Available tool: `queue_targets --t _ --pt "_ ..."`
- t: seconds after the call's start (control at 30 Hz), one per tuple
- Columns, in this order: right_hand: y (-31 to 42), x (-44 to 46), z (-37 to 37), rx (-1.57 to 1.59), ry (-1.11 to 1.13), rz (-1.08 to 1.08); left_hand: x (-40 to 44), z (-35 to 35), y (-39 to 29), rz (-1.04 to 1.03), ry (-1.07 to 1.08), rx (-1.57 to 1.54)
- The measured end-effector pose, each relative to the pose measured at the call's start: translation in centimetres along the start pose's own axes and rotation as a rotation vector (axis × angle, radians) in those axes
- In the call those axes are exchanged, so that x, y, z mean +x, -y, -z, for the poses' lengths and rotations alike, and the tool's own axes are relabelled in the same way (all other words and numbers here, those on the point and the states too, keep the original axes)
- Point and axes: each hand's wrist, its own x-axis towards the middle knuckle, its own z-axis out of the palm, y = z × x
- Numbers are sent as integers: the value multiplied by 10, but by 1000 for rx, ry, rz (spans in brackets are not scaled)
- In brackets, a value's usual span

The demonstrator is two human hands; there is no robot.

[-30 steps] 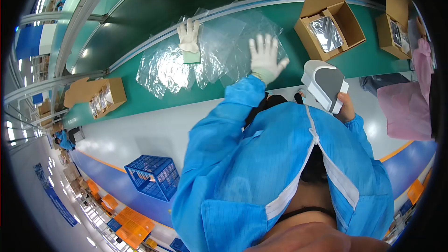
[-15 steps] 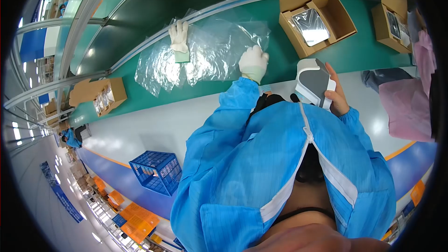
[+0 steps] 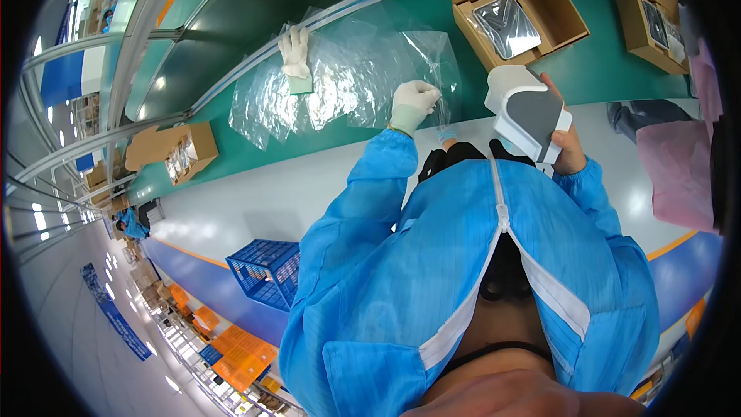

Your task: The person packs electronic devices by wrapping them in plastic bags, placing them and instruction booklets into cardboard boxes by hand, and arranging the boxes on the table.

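Note:
My left hand (image 3: 414,103), in a white knitted glove, pinches the edge of a clear plastic bag (image 3: 434,52) between thumb and fingers. More clear plastic bags (image 3: 347,69) lie spread on the green bench, left of that hand. On top of them rests an empty white glove (image 3: 295,54) with a pale green cuff. My right hand (image 3: 570,147) is bare and wraps round the side of a white and grey plastic device (image 3: 532,114), held up in front of my body. What the device is, I cannot tell.
An opened cardboard box (image 3: 552,11) with a film-wrapped item stands beyond the device. Another open box (image 3: 656,35) is at the right, near pink cloth (image 3: 679,174). A further box (image 3: 193,153) sits at the left bench end. A blue crate (image 3: 266,272) stands at lower left.
My left hand has drawn one bag's edge away from the others, toward the right and closer to me. My right hand has raised and slightly turned the device. The view has shifted slightly.

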Motion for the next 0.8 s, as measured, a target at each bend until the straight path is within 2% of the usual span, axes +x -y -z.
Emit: queue_targets --t 0.03,0.1,0.17,0.23,0.27,0.3,0.37,0.4,0.43,0.5,0.53,0.57,0.63,0.67,0.77,0.8 --pt "-2 -3 6 65 1 -61 1 -2 0 -15 -22 95" --pt "-23 -4 15 174 41 -138 1 -1 0 16 6 31" --pt "-33 7 -16 539 136 -295 18 -1 23 50 37 -31" --pt "-36 34 -57 392 195 -181 60 4 85 -220 174 -653" --pt "-42 49 -65 292 219 -90 35 9 63 -269 177 -591" --pt "-51 65 -69 193 244 4 14 16 39 -82 110 -689" --pt "-70 88 -59 69 189 17 1 29 12 98 15 -215" --pt "-75 93 -56 -57 124 25 -15 42 2 76 73 -143" --pt "-73 94 -57 -59 127 23 -20 51 5 78 71 -146" --pt "-69 96 -61 -382 55 -18 -25 63 12 -34 77 -206" --pt "-74 97 -63 -492 82 68 -28 66 10 -35 48 -270" --pt "-77 98 -65 -496 88 68 -30 70 6 -37 44 -276" --pt "-79 93 -73 -946 74 310 -35 79 -2 -32 30 -286" --pt "-77 89 -79 -1048 73 413 -37 80 -9 -36 28 -292" --pt "-75 82 -98 -1238 111 510 -51 73 -32 -149 -6 -176" --pt "-77 82 -104 -1244 93 520 -58 66 -41 -318 -74 105"
